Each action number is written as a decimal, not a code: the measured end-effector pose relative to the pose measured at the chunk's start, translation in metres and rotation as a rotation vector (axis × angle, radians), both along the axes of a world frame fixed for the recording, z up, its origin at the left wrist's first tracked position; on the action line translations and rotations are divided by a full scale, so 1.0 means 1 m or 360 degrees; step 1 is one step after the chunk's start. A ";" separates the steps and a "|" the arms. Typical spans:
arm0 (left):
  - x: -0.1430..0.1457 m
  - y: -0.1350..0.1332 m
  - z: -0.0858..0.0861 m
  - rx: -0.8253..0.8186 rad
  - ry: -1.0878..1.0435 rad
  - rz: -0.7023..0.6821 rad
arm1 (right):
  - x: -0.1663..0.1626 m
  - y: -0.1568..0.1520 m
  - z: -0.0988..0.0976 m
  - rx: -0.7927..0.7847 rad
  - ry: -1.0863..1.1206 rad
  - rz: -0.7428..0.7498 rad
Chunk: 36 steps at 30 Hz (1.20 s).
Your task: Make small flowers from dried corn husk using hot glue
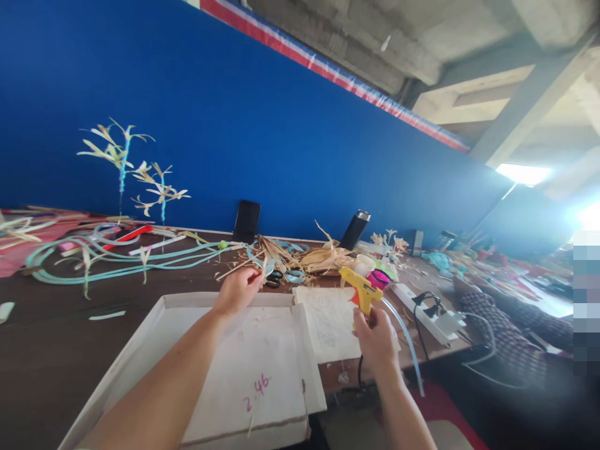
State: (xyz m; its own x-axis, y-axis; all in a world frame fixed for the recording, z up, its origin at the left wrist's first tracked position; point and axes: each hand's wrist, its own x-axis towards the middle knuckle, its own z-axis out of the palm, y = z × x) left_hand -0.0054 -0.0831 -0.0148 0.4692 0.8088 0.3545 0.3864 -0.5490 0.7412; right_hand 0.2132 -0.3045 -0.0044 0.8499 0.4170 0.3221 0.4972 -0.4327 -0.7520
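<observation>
My right hand [379, 337] is wrapped round the grip of a yellow hot glue gun [363, 289], whose nozzle points up and left. Over the far edge of a shallow white cardboard box lid [244, 350], my left hand [238, 291] is closed in a pinch. A thin pale strip, seemingly dried husk [265, 267], shows at its fingertips; its exact shape is hard to make out. Just beyond that hand lie black-handled scissors [273, 279] and a heap of dried husks [323, 257]. A written sheet of paper [328, 325] lies between box lid and glue gun.
Pale blue tubing [117, 257] loops across the left of the table, near two husk flowers [122, 156] on blue stems. A phone [247, 220] and a black flask [356, 229] stand behind. A power strip [424, 312] and a person's checked sleeve [497, 325] are at right.
</observation>
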 end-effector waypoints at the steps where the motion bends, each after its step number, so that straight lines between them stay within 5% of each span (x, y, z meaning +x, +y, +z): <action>1: 0.000 0.000 0.000 -0.0004 -0.0007 -0.0003 | -0.004 -0.001 0.005 0.0010 -0.0002 0.0010; 10: 0.000 -0.001 0.000 -0.0134 -0.0238 -0.0078 | -0.035 -0.003 0.018 0.0423 0.0281 0.0402; 16: 0.001 0.002 0.008 -0.0846 -0.0990 -0.0290 | -0.045 0.010 0.021 0.0421 0.0311 0.0574; 22: -0.003 0.002 0.010 -0.1342 -0.1601 -0.0834 | -0.059 0.039 0.025 0.0397 0.0291 0.0660; 36: -0.003 -0.010 0.018 -0.1448 -0.1320 -0.1097 | -0.080 0.053 0.029 0.0229 0.0401 0.0777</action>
